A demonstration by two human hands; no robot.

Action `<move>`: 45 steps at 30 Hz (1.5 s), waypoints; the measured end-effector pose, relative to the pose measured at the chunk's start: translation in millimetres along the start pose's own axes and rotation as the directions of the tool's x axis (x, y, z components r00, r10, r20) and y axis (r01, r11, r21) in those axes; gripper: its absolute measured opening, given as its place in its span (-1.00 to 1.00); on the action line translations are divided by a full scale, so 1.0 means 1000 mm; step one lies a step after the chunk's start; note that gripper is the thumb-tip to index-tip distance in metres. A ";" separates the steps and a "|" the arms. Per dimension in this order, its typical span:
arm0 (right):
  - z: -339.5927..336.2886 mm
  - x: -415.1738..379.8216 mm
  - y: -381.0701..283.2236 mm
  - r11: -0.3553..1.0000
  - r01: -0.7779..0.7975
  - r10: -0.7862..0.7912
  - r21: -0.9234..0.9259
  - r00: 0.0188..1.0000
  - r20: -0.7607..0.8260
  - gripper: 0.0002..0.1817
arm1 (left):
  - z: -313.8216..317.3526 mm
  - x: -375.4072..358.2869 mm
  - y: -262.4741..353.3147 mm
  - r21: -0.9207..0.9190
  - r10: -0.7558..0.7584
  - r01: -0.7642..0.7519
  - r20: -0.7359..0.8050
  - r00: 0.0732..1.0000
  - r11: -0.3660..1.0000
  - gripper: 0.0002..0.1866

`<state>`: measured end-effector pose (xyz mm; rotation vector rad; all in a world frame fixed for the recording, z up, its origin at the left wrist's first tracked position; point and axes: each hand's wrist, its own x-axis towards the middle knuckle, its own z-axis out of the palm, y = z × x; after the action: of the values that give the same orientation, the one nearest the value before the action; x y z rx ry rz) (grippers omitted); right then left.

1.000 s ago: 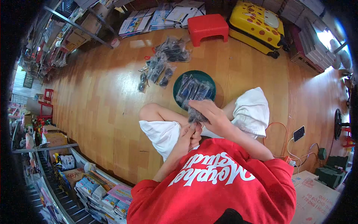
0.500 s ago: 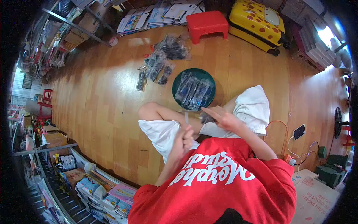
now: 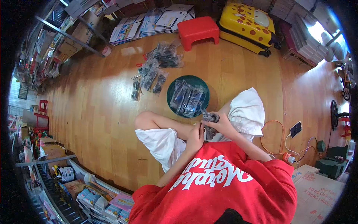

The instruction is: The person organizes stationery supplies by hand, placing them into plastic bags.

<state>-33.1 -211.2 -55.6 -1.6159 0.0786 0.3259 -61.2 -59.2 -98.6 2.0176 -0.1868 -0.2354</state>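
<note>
My right hand [image 3: 222,125] is closed around a pair of dark sunglasses in a clear plastic bag [image 3: 211,118], held above my lap. Against the lower side of that bag, my left hand [image 3: 195,138] has its fingers drawn together; its grip is partly hidden. Just beyond my hands stands a round dark green basin [image 3: 172,106] with several bagged sunglasses [image 3: 188,98] in it. More sunglasses in clear bags [image 3: 160,59] lie in a loose pile on the wooden floor, ahead and to the left of the basin.
A red plastic stool [image 3: 197,30] and a yellow spotted suitcase [image 3: 246,28] stand ahead, beside stacked booklets [image 3: 153,22]. To my right are a phone [image 3: 295,129] on a cable, a power plug [image 3: 288,157] and a cardboard box [image 3: 317,190]. Loaded shelves [image 3: 48,168] line the left.
Both hands have come together. My left hand, earlier apart with a pale thin strip near it, has moved up and right to the bag in my right hand. The view has shifted slightly.
</note>
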 end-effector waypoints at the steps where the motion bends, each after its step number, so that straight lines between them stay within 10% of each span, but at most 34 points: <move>1: 0.000 -0.001 -0.001 0.998 -0.066 0.066 0.019 0.998 0.019 -0.70 | 0.002 0.000 -0.005 0.020 0.004 -0.005 0.018 1.000 1.000 -0.78; 5: -0.014 0.028 0.030 0.994 -0.099 0.094 -0.048 0.991 -0.098 -0.75 | -0.015 0.009 -0.005 0.070 0.187 -0.196 0.120 0.975 0.978 -0.76; 8: -0.063 0.090 0.044 0.998 -0.012 -0.010 -0.066 0.951 -0.309 -0.73 | -0.052 0.024 -0.030 0.352 0.399 -0.324 -0.165 0.902 0.878 -0.71; 14: -0.185 0.225 0.166 0.982 -0.187 0.133 -0.027 0.788 -0.602 -0.73 | -0.121 0.061 -0.105 0.364 0.155 -0.027 -0.329 0.932 0.931 -0.64; 17: -0.179 0.239 0.181 0.997 -0.009 0.053 0.081 0.823 -0.566 -0.73 | -0.121 0.089 -0.129 0.374 -0.054 0.155 -0.267 0.962 0.915 -0.62; 22: -0.164 0.243 0.175 0.921 -0.143 -0.083 -0.362 0.837 -0.541 -0.66 | -0.103 0.153 -0.167 0.435 -0.330 0.311 -0.033 0.943 0.845 -0.66; 35: -0.217 0.257 0.156 0.553 -0.375 -0.266 -0.744 0.766 -0.585 -0.68 | -0.082 0.248 -0.145 0.502 -0.088 0.179 -0.200 0.976 0.846 -0.67; 41: -0.246 0.260 0.168 0.644 -0.490 -0.229 -0.587 0.609 -0.759 -0.66 | -0.099 0.247 -0.151 0.422 -0.123 0.140 -0.067 0.990 0.896 -0.64; 45: -0.237 0.265 0.170 0.881 -0.102 -0.260 -0.462 0.712 -0.652 -0.65 | -0.095 0.250 -0.171 0.398 -0.084 0.084 -0.017 0.996 0.914 -0.64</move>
<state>216.1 -419.2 -278.7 -2.1536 0.5507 -0.4077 209.7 39.8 -231.5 2.4359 -0.1570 -0.2687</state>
